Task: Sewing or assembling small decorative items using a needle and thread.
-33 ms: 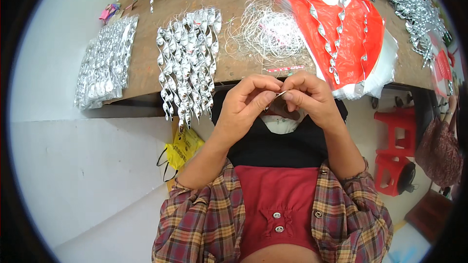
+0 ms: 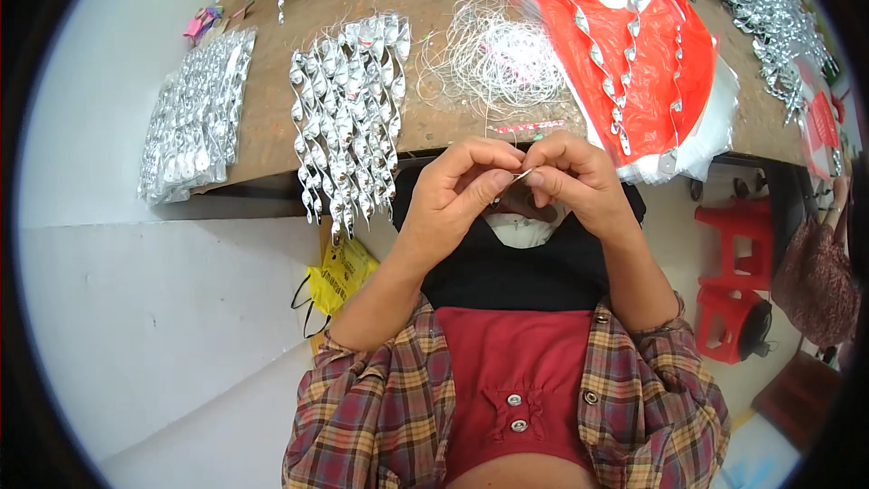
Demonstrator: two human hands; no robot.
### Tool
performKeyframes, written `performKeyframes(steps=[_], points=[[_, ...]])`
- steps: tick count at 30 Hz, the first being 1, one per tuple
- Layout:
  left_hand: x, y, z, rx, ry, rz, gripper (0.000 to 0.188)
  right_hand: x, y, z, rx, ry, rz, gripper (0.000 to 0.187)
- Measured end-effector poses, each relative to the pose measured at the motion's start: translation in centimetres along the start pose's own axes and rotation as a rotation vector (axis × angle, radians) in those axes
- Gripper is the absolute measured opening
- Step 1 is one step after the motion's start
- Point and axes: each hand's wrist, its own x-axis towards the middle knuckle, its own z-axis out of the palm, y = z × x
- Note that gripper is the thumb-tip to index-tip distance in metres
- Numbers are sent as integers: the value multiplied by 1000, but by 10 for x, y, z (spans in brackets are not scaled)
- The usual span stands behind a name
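Observation:
Just in front of the table edge, my left hand (image 2: 460,195) and my right hand (image 2: 579,183) meet with fingertips almost touching. Both are closed in a pinch of thumb and forefinger. Between them shows a short bit of thin white string (image 2: 521,177); most of it is hidden by the fingers. Beyond my hands a tangled heap of white string (image 2: 507,54) lies on the brown table (image 2: 425,131). A small red-and-white printed strip (image 2: 534,126) lies between the heap and my fingers.
Silver twisted spiral strips (image 2: 348,118) hang over the table edge at left, beside bagged silver pieces (image 2: 201,113). At right, a red plastic bag (image 2: 634,72) bears several spirals on clear bags. Red stools (image 2: 735,244) and a yellow bag (image 2: 339,276) are below the table.

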Motion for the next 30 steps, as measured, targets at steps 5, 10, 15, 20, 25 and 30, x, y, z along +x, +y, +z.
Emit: performKeyframes(steps=[5,10,15,20,25,30], points=[[5,8,-3,204,-95,128,11,-2,-3,-4,-29,-36,16,6],[7,9,5,564,-23,393,5,-2,-2,-5,-58,-57,50,6],[1,1,6,380,86,222,8,-1,-1,-1,10,-15,64,8],[-3,-4,5,27,103,-6,11,0,-1,0,13,-13,69,10],[-1,-11,2,-603,101,-216,9,1,-8,4,6,46,124,20],[2,-19,9,-644,95,-189,9,1,-9,9,-649,101,-169,18]])
